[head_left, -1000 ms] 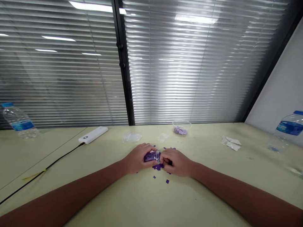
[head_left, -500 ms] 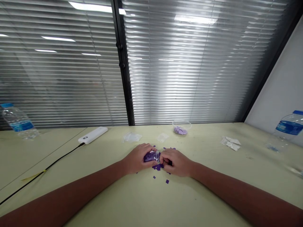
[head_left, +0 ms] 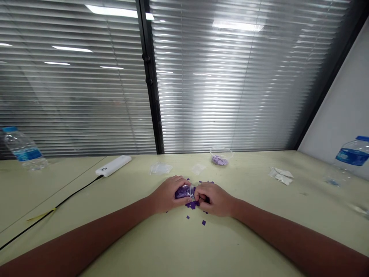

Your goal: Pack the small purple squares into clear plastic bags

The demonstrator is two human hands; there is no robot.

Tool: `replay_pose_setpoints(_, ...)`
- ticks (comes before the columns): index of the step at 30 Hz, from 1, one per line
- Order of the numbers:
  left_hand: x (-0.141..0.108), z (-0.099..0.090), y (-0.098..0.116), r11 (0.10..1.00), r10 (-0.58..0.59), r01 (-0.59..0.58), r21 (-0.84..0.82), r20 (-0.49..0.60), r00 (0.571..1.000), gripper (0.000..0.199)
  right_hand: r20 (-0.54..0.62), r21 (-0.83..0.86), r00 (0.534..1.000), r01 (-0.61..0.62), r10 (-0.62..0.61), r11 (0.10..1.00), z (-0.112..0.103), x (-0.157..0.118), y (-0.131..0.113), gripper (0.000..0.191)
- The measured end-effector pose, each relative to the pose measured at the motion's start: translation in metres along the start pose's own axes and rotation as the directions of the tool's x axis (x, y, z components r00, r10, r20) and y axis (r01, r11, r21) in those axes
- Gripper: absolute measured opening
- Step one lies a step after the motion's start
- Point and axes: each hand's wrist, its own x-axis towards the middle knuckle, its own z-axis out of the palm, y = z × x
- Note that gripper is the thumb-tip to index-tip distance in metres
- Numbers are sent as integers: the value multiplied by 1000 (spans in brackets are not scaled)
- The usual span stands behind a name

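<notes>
A small clear plastic bag (head_left: 184, 191) filled with purple pieces lies on its side, its opening turned to the right. My left hand (head_left: 165, 195) is wrapped round it, thumb in front and fingers behind. At the opening, my right hand (head_left: 216, 199) has its fingers curled in a pinch; what sits between the fingertips is hidden. Loose purple squares (head_left: 191, 205) are scattered on the table below and behind both hands. One purple square (head_left: 203, 222) lies apart, nearer to me.
Behind my hands are flat clear bags (head_left: 160, 168), another clear bag (head_left: 198, 168) and a round clear dish (head_left: 230, 154) of pale purple bits. A white power bank (head_left: 113, 166) with a black cable is left. White packets (head_left: 281, 175) and a bottle (head_left: 352, 156) stand right; another bottle (head_left: 26, 154) stands far left.
</notes>
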Motion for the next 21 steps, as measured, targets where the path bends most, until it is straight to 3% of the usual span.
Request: replay_pose_setpoints(21, 1, 1, -1, 1000, -4, 4, 1, -3, 1000, 40, -6, -2, 1000, -2, 2, 1000, 1, 0, 1, 19)
